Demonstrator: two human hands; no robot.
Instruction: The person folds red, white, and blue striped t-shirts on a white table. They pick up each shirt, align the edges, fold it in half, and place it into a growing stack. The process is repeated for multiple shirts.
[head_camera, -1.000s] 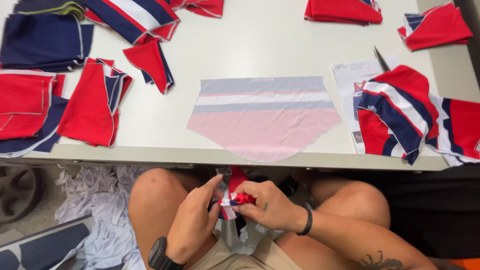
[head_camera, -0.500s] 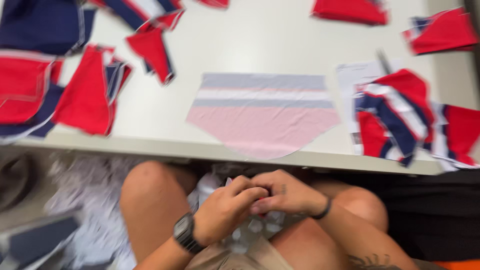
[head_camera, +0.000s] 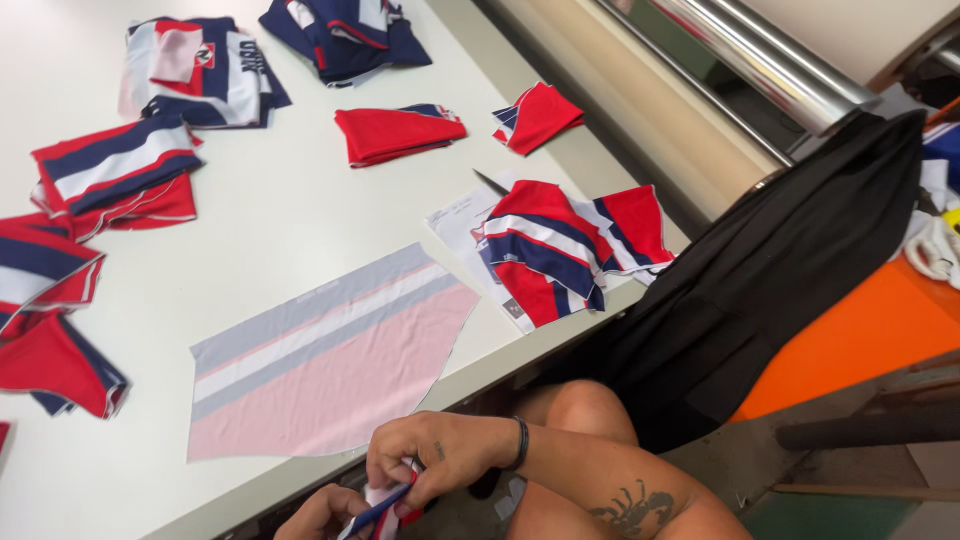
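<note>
Head view, step: We judge a small red, white and blue fabric piece (head_camera: 385, 500) is being handled low in our lap, below the table edge (head_camera: 520, 350).
Grip: Our right hand (head_camera: 440, 460) is closed around the fabric piece; our left hand (head_camera: 320, 515) pinches its lower end, partly cut off by the frame.
Next move: Likely needs both hands steady on the piece.
Edges: The pale pink panel (head_camera: 330, 360) lies just beside the table edge.
Room: Open tabletop lies between the panel and the folded red stack (head_camera: 395, 132).

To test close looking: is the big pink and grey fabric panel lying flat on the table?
Yes, the pink and grey panel lies spread flat on the white table.
</note>
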